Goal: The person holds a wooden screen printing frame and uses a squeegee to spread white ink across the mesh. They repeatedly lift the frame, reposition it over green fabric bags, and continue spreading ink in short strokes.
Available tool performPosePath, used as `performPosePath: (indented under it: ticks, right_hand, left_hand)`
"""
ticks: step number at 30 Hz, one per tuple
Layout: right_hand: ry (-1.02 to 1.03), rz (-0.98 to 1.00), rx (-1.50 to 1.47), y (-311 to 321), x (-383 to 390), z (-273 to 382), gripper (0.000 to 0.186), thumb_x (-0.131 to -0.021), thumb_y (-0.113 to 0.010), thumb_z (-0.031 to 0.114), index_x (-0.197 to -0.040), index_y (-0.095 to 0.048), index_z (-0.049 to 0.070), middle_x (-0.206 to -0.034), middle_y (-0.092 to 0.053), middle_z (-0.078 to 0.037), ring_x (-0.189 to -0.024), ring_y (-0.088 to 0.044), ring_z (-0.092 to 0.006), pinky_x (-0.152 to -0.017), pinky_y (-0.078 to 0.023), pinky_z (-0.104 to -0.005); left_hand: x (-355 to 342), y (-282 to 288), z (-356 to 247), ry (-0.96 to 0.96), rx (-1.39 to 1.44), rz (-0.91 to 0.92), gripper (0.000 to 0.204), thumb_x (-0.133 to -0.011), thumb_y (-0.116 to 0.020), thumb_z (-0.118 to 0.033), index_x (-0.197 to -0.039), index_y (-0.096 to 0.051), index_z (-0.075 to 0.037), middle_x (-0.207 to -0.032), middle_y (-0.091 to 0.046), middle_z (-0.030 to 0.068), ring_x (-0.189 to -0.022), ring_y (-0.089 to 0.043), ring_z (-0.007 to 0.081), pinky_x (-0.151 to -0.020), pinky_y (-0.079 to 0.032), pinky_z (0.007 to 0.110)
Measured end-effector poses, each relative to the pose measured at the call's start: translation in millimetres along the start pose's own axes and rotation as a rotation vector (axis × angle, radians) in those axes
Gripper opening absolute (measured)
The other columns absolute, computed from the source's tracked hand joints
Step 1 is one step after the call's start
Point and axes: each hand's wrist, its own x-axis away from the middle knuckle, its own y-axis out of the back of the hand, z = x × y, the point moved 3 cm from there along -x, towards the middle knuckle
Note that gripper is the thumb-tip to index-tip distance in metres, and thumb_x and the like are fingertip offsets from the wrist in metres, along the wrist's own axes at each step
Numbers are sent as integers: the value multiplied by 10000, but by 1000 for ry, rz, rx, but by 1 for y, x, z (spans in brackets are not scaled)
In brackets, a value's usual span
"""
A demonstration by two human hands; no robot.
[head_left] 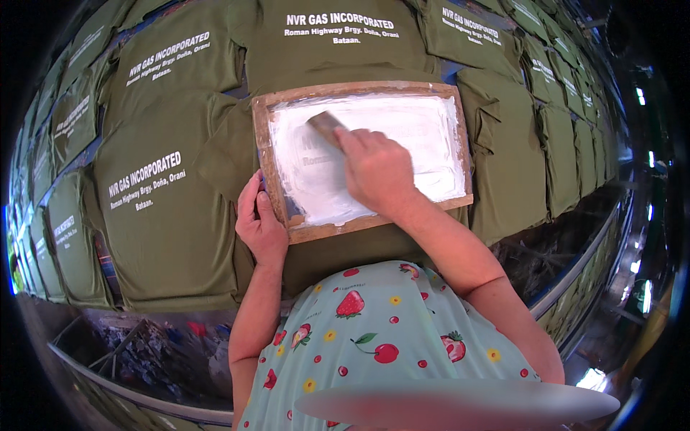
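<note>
A wooden-framed printing screen (363, 230) lies on an olive-green shirt in front of me, its mesh coated with white ink (402, 118). My right hand (377, 169) is closed around a squeegee (327, 128), whose wooden end sticks out to the upper left over the mesh. Faint lettering shows through the ink beside it. At the frame's lower left corner, my left hand (262, 226) rests against the outer edge, thumb and fingers curled at the wood. The fingertips are partly hidden by the frame.
Olive-green shirts with white printed lettering (147, 176) lie spread to the left and beyond the screen. More shirts (507, 151) lie on the right, some with no print visible. Metal rails (136, 391) run along the lower left, with dark clutter beneath.
</note>
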Motion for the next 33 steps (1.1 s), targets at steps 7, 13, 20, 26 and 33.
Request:
performPosePath:
  ticks: [7,13,20,26,33]
  right_hand:
    - [364,172,-142,13,31,28,458,-836,-713,103,-1288,-726,30,-1186,-745,-127,-1012,-732,-300,-885,-586,-425]
    - [438,337,-305,41,39,14,380,-832,-704,69,-1208,-755,87,-1170,-766,-119,-1070,-747,-318,-963,-584,-451]
    - [277,324,-251,27,-48,-35,387,-863,-639,-48,-1201,-781,73,-1121,-776,-154,-1121,-727,-382,-971,-593,-496]
    - [415,218,-229,8,-84,-33,356,-835,-682,-65,-1142,-788,79,-1115,-789,-118,-1114,-732,-350,-954,-594,-471]
    - [750,519,-203,18,-89,-56,224,-796,-736,-32,-960,-788,112,-1024,-779,-32,-1034,-719,-287,-961,-559,-413]
  left_hand:
    - [0,-1,4,10,108,-10,371,-1086,-565,45,-1441,-669,65,-1402,-728,173,-1249,-703,251,-1106,-547,380]
    - [4,-2,11,68,207,-24,383,-1096,-552,65,-1464,-657,58,-1432,-716,160,-1247,-700,214,-1109,-547,351]
    - [0,-3,2,54,227,-15,380,-1109,-550,54,-1476,-648,57,-1446,-708,157,-1255,-694,205,-1108,-548,344]
    - [6,0,4,376,506,-141,368,-1119,-550,29,-1473,-646,60,-1440,-710,172,-1276,-690,221,-1121,-546,357]
    - [2,-1,-5,-28,-102,-30,321,-1126,-587,-31,-1413,-694,63,-1369,-741,186,-1224,-707,250,-1094,-547,381]
